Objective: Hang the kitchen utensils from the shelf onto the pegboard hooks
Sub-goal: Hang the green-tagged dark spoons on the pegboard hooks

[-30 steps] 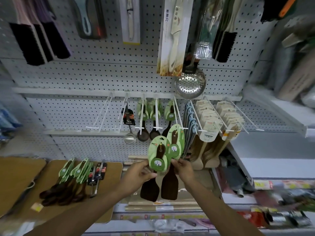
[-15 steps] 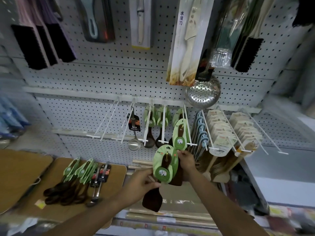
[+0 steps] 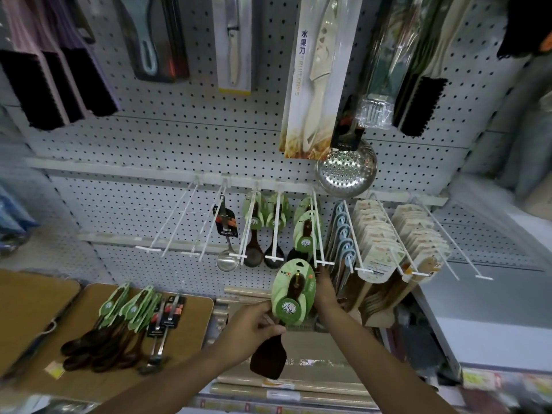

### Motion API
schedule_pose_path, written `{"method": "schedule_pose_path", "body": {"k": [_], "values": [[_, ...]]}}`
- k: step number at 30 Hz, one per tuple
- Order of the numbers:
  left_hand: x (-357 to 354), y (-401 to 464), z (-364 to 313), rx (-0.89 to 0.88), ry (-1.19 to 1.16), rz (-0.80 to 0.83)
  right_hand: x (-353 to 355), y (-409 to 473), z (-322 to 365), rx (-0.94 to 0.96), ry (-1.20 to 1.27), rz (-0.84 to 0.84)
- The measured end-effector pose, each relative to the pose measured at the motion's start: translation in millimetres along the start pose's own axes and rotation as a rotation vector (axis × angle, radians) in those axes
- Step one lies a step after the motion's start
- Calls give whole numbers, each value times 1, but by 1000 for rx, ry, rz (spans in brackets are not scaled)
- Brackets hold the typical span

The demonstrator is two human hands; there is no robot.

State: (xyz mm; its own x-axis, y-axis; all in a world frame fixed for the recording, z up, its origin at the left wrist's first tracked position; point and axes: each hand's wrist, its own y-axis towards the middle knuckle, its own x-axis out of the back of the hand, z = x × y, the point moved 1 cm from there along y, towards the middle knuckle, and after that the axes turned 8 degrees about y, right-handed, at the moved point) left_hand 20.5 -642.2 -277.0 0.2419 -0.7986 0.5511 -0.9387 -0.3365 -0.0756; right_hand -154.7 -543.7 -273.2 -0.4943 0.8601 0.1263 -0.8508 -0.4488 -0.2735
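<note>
Pinched in the left hand (image 3: 254,327), one green-carded spatula (image 3: 291,300) waits at lower centre; the right hand (image 3: 324,286), grip unclear, reaches the hook tip (image 3: 324,262). Half a second ago a second spatula was rising; it now hangs there, so this one likely follows

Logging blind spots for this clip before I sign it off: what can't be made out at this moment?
- Right hand, head view: fingers reach behind the green-carded spatula toward the hook end; its grip is hidden.
- Card hole against that hook: too small to tell if threaded.
- Utensils on the wooden board: blurred, count unclear.
- Print on the spatula card: too small to read.
- Both forearms: cut off by the bottom edge.
</note>
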Motion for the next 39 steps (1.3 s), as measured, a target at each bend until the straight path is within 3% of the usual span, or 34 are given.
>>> {"method": "schedule_pose_path", "body": {"k": [3,6,9,14,21,25,39], "values": [[-3,0,2,32,-34,-39,6,-23,-17,10,112,178],[-9,-1,5,33,-41,-57,18,-52,-28,102,39,359],[-19,-3,8,-2,-59,-59,26,-76,-28,150,116,412],[-34,-2,6,-41,-63,-39,24,-91,-20,240,283,241],[-50,5,4,-6,-87,4,27,-86,-24,203,346,53],[-57,7,11,18,-33,51,29,-78,-27,166,366,44],[-60,46,21,76,10,-64,14,-25,-34,90,379,43]]}}
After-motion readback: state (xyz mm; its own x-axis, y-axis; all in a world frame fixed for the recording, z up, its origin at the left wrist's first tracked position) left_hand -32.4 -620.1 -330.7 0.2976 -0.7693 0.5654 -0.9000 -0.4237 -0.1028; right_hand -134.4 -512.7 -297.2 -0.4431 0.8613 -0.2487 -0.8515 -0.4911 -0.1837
